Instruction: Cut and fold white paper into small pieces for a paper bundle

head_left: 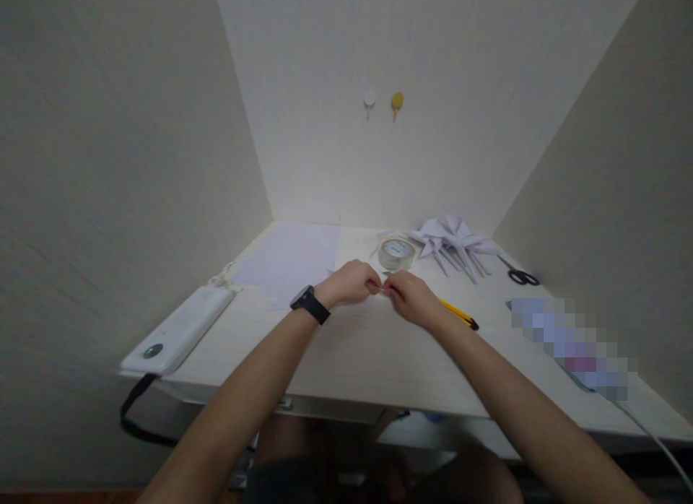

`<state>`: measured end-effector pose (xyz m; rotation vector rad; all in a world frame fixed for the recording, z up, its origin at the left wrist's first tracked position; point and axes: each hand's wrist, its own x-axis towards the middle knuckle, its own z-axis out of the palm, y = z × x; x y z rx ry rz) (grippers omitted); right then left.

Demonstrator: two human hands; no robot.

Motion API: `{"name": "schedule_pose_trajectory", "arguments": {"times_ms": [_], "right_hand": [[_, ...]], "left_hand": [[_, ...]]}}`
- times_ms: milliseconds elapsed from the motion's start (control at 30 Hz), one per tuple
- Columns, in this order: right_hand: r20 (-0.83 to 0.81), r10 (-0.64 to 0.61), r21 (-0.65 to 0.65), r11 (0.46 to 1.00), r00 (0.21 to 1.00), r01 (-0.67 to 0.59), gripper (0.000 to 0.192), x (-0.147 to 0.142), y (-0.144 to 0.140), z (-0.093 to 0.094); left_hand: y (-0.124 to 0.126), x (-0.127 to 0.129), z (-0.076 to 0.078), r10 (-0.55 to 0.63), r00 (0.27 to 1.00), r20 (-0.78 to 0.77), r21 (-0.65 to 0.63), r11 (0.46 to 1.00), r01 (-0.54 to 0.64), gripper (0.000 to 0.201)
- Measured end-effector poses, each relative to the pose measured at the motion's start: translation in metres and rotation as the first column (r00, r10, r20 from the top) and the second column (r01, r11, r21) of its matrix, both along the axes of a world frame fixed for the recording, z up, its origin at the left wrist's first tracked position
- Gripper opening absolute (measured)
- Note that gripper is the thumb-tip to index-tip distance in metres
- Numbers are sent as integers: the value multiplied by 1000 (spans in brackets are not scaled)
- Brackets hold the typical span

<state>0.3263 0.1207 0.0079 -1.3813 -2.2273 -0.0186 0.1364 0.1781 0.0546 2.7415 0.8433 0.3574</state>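
Note:
My left hand [353, 283] and my right hand [412, 299] meet fingertip to fingertip over the middle of the desk [351, 359]. Between them they pinch a small pale piece [383, 290], too small to identify. A black watch [310, 304] sits on my left wrist. Just behind the hands lies a roll of clear tape [397, 253]. A yellow and black pen or cutter [459, 314] lies under my right wrist, partly hidden.
A white sheet of paper [295, 257] lies at the back left. Folded white paper shapes [452, 242] are piled at the back right, with black scissors [520, 275] beside them. A white device [178, 331] rests on the left edge. Walls close in on three sides.

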Motion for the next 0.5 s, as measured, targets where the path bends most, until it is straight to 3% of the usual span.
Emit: {"name": "schedule_pose_trajectory", "arguments": {"times_ms": [267, 500], "right_hand": [[-1, 16, -26, 1000, 1000, -16, 15, -1, -5, 6], [-22, 32, -54, 998, 999, -33, 19, -2, -6, 11]], "left_hand": [[-8, 2, 4, 16, 999, -49, 66, 998, -12, 26], [-20, 8, 8, 85, 987, -139, 227, 972, -52, 28]]}}
